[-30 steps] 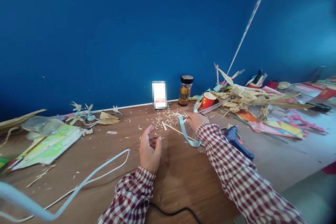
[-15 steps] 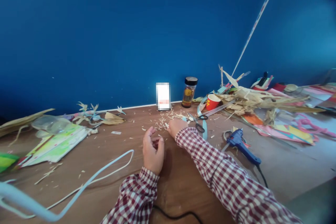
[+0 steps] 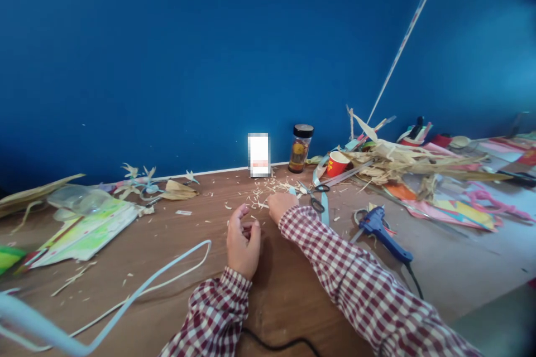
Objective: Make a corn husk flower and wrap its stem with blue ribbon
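Note:
My left hand (image 3: pixel 243 242) is over the brown table (image 3: pixel 176 256) with its fingers loosely curled and apart, and nothing shows in it. Just right of it and further forward, my right hand (image 3: pixel 281 205) is lowered onto the table at the scattered pale scraps (image 3: pixel 259 196). Its fingertips point down and are mostly hidden, so what they hold cannot be made out. Beyond that hand lie black-handled scissors (image 3: pixel 318 203) by a light blue ribbon (image 3: pixel 325 213). A bright, blurred-out upright object (image 3: pixel 259 153) stands behind the scraps.
A lidded jar (image 3: pixel 300 149) and a red cup (image 3: pixel 337 164) stand near the wall. A blue glue gun (image 3: pixel 385 234) lies right of my right sleeve. Dry husks (image 3: pixel 402 159) heap at right. Painted paper (image 3: pixel 90 228) lies left; a white looped frame (image 3: pixel 146 284) is nearer.
The view has shifted slightly. My right hand stays low among the scraps with a small change of pose; my left hand looks nearly the same.

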